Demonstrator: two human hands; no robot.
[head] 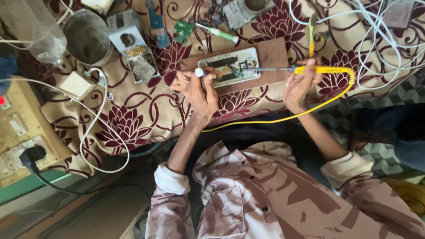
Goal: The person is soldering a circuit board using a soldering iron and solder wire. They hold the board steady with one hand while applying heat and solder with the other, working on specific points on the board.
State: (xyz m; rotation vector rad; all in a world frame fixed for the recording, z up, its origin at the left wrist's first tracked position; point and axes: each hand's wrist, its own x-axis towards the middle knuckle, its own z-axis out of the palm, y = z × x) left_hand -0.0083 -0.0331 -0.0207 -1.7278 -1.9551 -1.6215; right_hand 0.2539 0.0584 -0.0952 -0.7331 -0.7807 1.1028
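right hand [300, 84]: soldering iron [318, 69] | left hand [197, 88]: on opened phone [229, 66]

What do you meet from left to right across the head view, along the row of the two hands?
White cable → left hand → opened phone → right hand → yellow soldering iron handle → white wires.

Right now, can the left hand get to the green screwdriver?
Probably yes: the green screwdriver lies just past the board, with nothing between, but the left hand is busy pinching a white-tipped tool.
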